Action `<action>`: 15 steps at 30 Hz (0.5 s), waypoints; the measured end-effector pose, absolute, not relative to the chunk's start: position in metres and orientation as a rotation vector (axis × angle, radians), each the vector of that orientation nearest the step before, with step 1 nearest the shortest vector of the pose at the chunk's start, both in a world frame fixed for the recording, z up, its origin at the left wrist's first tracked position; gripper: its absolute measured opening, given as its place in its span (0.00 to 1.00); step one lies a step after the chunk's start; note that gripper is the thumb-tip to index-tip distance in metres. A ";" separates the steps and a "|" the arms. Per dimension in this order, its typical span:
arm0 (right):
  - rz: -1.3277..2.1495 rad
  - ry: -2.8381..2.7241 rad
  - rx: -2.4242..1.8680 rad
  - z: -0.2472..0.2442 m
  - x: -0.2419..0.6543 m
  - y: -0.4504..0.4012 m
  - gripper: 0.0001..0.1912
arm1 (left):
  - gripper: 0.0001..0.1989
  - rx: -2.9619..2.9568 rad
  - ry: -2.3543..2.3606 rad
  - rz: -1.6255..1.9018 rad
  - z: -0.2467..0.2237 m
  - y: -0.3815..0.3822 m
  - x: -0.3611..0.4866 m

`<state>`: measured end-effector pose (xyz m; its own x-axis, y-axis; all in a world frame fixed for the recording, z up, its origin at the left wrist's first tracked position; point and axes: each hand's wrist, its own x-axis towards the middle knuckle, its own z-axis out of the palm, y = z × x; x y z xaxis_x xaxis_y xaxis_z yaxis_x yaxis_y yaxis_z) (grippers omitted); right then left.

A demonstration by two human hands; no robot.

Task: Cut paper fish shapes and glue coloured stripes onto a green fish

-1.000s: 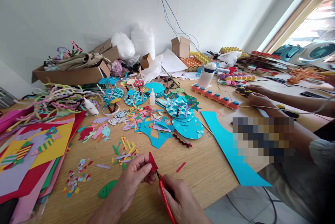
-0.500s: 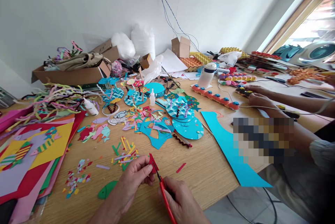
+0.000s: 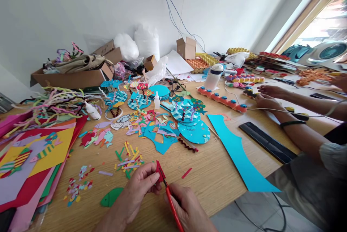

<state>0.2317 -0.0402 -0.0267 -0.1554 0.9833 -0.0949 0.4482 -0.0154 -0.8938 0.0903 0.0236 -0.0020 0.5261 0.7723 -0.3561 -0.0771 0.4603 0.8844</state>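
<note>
Well to the left of the scissors (image 3: 171, 200) lies one stack of coloured sheets (image 3: 63, 141), with at least four paper fish (image 3: 24, 157) on it. Nearer, left of the scissors, is a scatter of tiny paper bits (image 3: 80, 185), too many to count. Beyond these, to the scissors' far left, is one white bottle (image 3: 92, 111). One green fish (image 3: 111, 197) lies left of the scissors, near the left hand (image 3: 141, 185), whose thumb and fingers pinch one red paper piece (image 3: 161, 178) at the scissors' blades. How far the blades are parted I cannot tell. The right hand (image 3: 189, 206) has its fingers curled round the scissors' red handles. Just right of the scissors' tips lies one red strip (image 3: 187, 173); farther right, one large blue sheet (image 3: 238, 156), then one black case (image 3: 267, 142). Well to the scissors' right, beyond them, another person's two hands (image 3: 267, 102) are at one dark-and-yellow piece (image 3: 249, 93); their exact grip is unclear.
</note>
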 end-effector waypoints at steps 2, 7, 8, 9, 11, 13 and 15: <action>1.145 -1.642 -1.485 -0.026 0.231 -0.041 0.21 | 0.10 0.953 0.861 0.602 -0.001 0.023 0.091; 1.176 -1.608 -1.455 -0.023 0.232 -0.041 0.21 | 0.10 0.962 0.841 0.588 0.000 0.020 0.094; 1.173 -1.607 -1.452 -0.023 0.232 -0.041 0.21 | 0.10 0.963 0.841 0.590 -0.001 0.020 0.095; 1.170 -1.606 -1.447 -0.023 0.233 -0.041 0.21 | 0.10 0.964 0.840 0.591 -0.001 0.020 0.095; 1.165 -1.603 -1.435 -0.023 0.234 -0.042 0.21 | 0.10 0.963 0.841 0.590 -0.003 0.020 0.095; 1.164 -1.599 -1.433 -0.024 0.234 -0.042 0.21 | 0.10 0.962 0.842 0.586 -0.004 0.020 0.095; 1.170 -1.592 -1.444 -0.024 0.234 -0.042 0.22 | 0.10 0.964 0.836 0.580 -0.005 0.020 0.095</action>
<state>0.2343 -0.0420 -0.0237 -0.1525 0.9849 -0.0824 0.3726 -0.0200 -0.9278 0.0954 0.0197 -0.0051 0.5615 0.7492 -0.3513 -0.0671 0.4644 0.8831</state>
